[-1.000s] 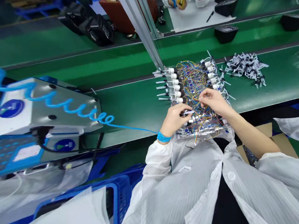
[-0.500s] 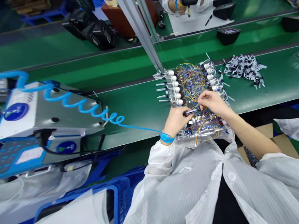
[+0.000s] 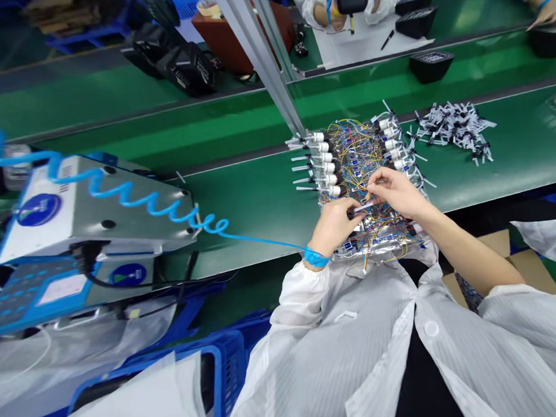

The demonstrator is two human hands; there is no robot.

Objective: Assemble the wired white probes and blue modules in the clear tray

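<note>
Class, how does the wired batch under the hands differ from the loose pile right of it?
The wired batch has parts lined along two sides; the loose pile lies jumbled. The batch shows yellow and blue wires; the pile looks black and whitish. The batch covers more of the green bench than the pile. Both include thin whitish strips.

Looks like an electronics assembly workshop, judging by the long green surface (image 3: 243, 192), wired components (image 3: 354, 149) and coiled wrist cord (image 3: 123, 194).

L hand (image 3: 337, 222), R hand (image 3: 395, 191) close tog., fingers (image 3: 377, 176) pinched
</note>
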